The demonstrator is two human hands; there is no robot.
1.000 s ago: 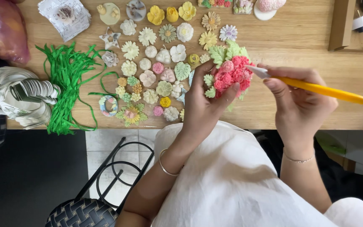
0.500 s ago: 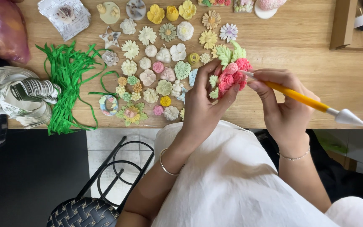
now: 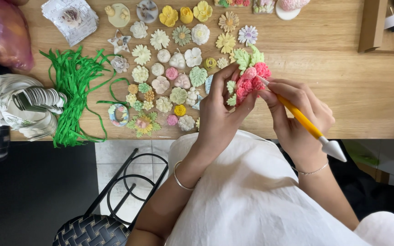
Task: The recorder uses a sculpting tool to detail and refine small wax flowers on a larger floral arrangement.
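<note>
The left hand (image 3: 220, 114) is pinching a knobbly pink flower cluster (image 3: 249, 79) with ribbed green leaves above the wooden table (image 3: 365, 86). At three o'clock, the right hand (image 3: 297, 114) is gripping a smooth yellow sculpting tool (image 3: 299, 117), its tip touching the cluster.

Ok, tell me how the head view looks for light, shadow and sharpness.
Head view: soft, even light on the wooden table, no glare; faint shadows under the left hand; pink flower cluster and yellow tool in the right hand look sharp; floor below is dark.
</note>
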